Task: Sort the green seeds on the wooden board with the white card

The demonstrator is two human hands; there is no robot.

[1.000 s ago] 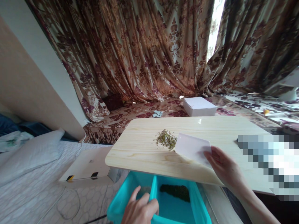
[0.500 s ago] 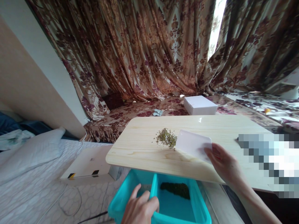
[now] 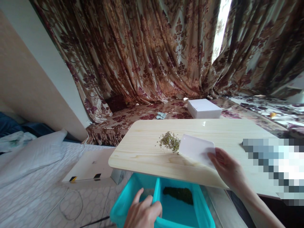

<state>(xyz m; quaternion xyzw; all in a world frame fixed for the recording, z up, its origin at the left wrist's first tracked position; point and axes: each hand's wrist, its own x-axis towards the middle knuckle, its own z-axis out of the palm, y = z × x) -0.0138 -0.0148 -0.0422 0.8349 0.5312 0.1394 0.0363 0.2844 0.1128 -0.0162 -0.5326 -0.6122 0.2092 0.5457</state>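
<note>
A small heap of green-brown dried bits (image 3: pixel 169 141) lies on a pale wooden board (image 3: pixel 142 155). My right hand (image 3: pixel 229 171) grips a white flat card (image 3: pixel 196 149) by its near edge, and the card's far edge touches the right side of the heap. Below the board's front edge stands a turquoise plastic bin (image 3: pixel 204 209) with a divider, holding a dark green pile (image 3: pixel 178 193) in its right compartment. My left hand (image 3: pixel 143 212) is closed over the bin's near rim at the divider.
A white box (image 3: pixel 204 108) sits on patterned fabric behind the board, under heavy floral curtains. A flat white box (image 3: pixel 91 166) lies on the bed at left, with a pillow (image 3: pixel 33 155) and a cable. A blurred patch covers the board's right end.
The view has shifted slightly. The card and my right hand stay at the heap's right side, and my left hand keeps its hold on the bin.
</note>
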